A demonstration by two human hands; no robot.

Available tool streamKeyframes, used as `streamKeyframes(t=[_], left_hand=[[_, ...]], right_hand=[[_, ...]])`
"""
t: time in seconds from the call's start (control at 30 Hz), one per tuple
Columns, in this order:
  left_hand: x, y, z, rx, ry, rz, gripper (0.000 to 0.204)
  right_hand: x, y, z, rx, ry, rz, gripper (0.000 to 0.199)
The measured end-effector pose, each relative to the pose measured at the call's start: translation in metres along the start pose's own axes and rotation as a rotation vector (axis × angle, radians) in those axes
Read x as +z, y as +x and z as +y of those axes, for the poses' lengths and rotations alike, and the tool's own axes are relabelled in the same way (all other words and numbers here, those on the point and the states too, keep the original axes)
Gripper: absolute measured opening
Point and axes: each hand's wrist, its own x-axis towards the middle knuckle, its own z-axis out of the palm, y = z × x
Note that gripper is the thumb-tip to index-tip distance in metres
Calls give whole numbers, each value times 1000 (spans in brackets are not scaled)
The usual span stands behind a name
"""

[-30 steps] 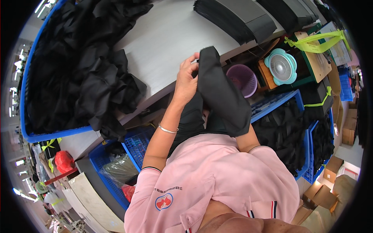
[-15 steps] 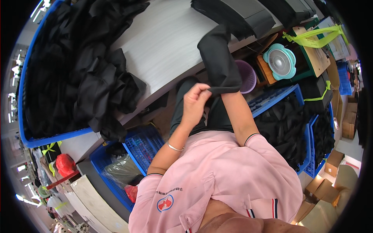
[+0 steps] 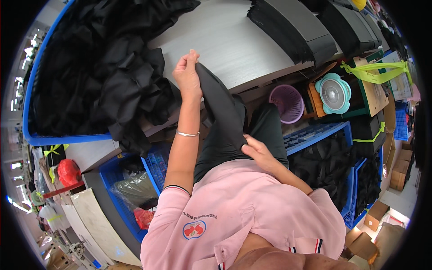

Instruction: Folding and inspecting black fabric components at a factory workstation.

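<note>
A black fabric tube point(image 3: 220, 105) stretches slantwise between my hands, above my lap. My left hand point(image 3: 186, 74) is raised over the table's near edge and pinches the tube's upper end, fingers closed. Down by my waist, my right hand point(image 3: 258, 148) grips the lower end between thumb and fingers. The cloth hangs in a narrow, folded strip, and its opening does not show. Left of my left hand, a heap of black fabric pieces point(image 3: 135, 81) spills out of a large blue crate point(image 3: 72, 140) onto the tabletop.
Stacks of flat black pieces point(image 3: 297, 27) lie on the pale table point(image 3: 216, 36). Below its edge stand a purple basket point(image 3: 286, 104) and a turquoise fan point(image 3: 333, 93). Blue crates point(image 3: 315, 137) with black cloth are at my right; another blue crate point(image 3: 119, 198) holds bagged things at my left.
My right forearm, earlier inside the tube, has come out and back toward my waist. My left hand has moved up and left, and the tube now stretches between both hands.
</note>
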Motion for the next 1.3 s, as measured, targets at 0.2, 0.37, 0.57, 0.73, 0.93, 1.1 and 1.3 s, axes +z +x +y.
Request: streamKeyframes(t=[0.2,0.37,0.57,0.73,0.93,1.1,1.3], left_hand=[[13,-57,-3,-67,-9,-243,18],[21,-89,6,-8,88,-319,18],[-30,-74,2,-480,-209,-469,16],[-49,-131,-24,-1039,-455,-713,22],[-85,-151,-123,-588,-996,-1104,29],[60,-158,49,-736,-373,-500,30],[19,-117,11,-361,-90,-426,50]], right_hand=[[-20,50,-29,-354,-643,589,41],[3,94,-76,-552,-771,605,38],[-13,92,-80,-245,-230,448,11],[-13,111,-67,-318,-267,243,14],[37,110,2,-123,-87,-142,18],[37,84,58,-379,-232,81,19],[3,66,9,224,95,293,21]])
